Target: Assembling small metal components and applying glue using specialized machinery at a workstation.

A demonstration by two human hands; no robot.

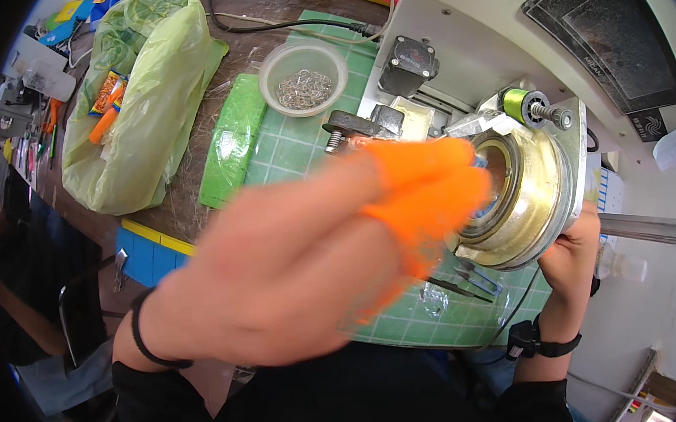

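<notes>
My left hand point(302, 255), blurred by motion, reaches across the bench with orange coverings on its fingers. Its fingers are pressed together at the mouth of a brass-coloured metal ring point(544, 191) on the machine. Small blue bits point(484, 211) show by the fingertips; what they belong to is hidden. At the ring's right side, my right hand point(573, 247) is against the machine's metal plate, its fingers mostly hidden behind it. Above the ring sits a spool of yellow-green thread point(525, 105) with a spring-loaded knob.
A white bowl point(303, 56) of small metal pieces stands on the green mat point(279, 147), beside a green wrapped packet point(230, 144). A pale plastic bag point(141, 108) lies farther left. Blue-handled snips point(479, 279) rest below the ring. Another person point(26, 265) sits at left.
</notes>
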